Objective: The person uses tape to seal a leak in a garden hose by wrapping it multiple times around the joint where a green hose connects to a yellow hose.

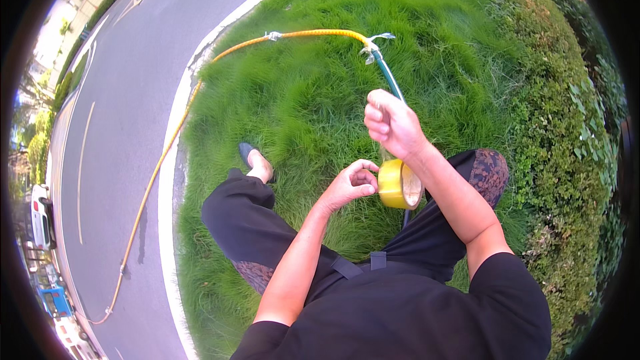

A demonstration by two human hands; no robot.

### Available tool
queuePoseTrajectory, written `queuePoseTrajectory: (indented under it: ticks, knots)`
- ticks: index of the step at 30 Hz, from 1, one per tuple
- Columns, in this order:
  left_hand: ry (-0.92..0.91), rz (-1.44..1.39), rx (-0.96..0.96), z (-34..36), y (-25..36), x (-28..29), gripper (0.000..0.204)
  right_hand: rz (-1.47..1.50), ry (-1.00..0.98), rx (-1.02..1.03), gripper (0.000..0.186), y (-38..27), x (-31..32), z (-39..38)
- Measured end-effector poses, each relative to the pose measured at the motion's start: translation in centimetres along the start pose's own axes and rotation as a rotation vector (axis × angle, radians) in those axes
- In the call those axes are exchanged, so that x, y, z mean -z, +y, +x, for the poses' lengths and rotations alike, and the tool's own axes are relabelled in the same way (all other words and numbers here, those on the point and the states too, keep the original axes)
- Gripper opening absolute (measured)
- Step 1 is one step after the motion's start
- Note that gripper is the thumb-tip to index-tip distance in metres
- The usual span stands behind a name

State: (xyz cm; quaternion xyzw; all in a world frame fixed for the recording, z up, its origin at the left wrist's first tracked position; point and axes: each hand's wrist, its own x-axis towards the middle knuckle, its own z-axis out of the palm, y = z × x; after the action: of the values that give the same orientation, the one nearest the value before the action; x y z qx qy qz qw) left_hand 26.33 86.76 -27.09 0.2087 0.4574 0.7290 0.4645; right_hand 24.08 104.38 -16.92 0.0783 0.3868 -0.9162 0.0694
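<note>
While the fingers of the left hand curl loosely at the left side of the yellow tape roll, whether they pinch it cannot be told. Beyond the roll, the right hand is closed in a fist, its contents hidden. A clear strip appears to run from roll to fist. Farther beyond the roll, a green hose meets a yellow hose at a taped joint. Judged step in hand: drawing tape to wrap the green hose. The next move likely calls for a steady roll and a taut strip.
</note>
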Motion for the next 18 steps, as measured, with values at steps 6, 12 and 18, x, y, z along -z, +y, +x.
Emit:
queuePoseTrajectory:
  ticks: [6, 12, 18]
  knots:
    - [0.095, -0.085, -0.101, 3.7, 0.0, -4.4, 0.095, 0.283, -0.036, 0.128, 0.012, -2.6, 2.2, -0.6]
    - [0.271, -0.25, -0.136, 6.0, 0.3, -6.0, 0.081, 0.345, -0.197, 0.122, 0.013, -2.8, 0.3, -2.8]
    - [0.005, -0.665, -0.321, 5.8, 3.8, -7.5, 0.062, 0.41, -0.27, 0.17, 0.014, -4.4, -1.7, -6.9]
